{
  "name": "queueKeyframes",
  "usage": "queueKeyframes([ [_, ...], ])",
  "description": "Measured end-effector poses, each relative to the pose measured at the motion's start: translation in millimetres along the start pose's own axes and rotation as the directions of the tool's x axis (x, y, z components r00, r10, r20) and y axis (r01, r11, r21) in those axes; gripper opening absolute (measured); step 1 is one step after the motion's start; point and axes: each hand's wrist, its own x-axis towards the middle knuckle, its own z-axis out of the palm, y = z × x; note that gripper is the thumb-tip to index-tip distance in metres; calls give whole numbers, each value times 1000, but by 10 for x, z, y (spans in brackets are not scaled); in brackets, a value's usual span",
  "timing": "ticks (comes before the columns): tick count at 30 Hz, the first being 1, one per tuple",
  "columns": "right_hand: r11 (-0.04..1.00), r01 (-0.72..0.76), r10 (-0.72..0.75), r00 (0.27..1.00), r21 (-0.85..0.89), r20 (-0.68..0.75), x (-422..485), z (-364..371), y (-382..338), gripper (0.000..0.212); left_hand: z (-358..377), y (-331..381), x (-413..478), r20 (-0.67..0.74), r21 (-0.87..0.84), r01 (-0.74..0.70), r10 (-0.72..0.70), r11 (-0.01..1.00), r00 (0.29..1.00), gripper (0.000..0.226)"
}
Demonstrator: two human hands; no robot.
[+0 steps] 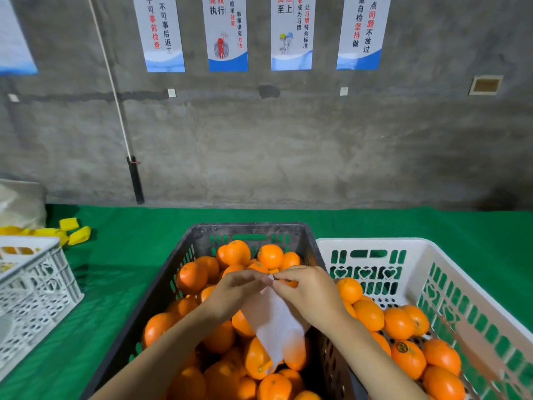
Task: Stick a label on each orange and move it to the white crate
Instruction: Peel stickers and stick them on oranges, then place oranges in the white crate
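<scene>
white crate point(375, 241) cut off at right, posters point(226, 33) cropped above

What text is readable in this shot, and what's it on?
First full poster: "宁可事前检查", "不可事后返工"
Second poster: "高效执行", "事事讲究方法", "追求效率" (top cut off)
Third poster: "责任至上", "让习惯符合标准", "成为习惯" (top cut off)
Fourth poster: "点问题不放过", "量自检坚持做" (tops cut off)
Sticker on an orange in the white crate: too small to read
Label sheet: no print visible

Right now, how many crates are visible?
3. A black crate in the middle, a white crate right of it, a second white crate at the left edge, partly cut off.
</scene>
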Motion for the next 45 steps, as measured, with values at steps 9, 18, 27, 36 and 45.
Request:
queueKeyframes([
  [9,926,-74,30,992,369,123,-6,-79,-17,29,-14,9,10,-27,35,7,-6,999,1000,22],
  [18,957,-125,117,992,263,49,0,-42,3,21,-26,-38,35,-77,40,40,-36,998,996,23],
  [27,924,-214,253,964,318,-87,57,-55,70,21,-250,-103,178,-680,40,-5,31,999,732,11],
  [36,954,-23,64,990,-298,127,101,125,-1,31,-325,-98,150,-796,42,-31,52,999,603,17],
  [45,820,301,-138,929,-487,343,214,477,-244,31,-410,-98,163,-877,-68,-104,-10,992,481,16],
])
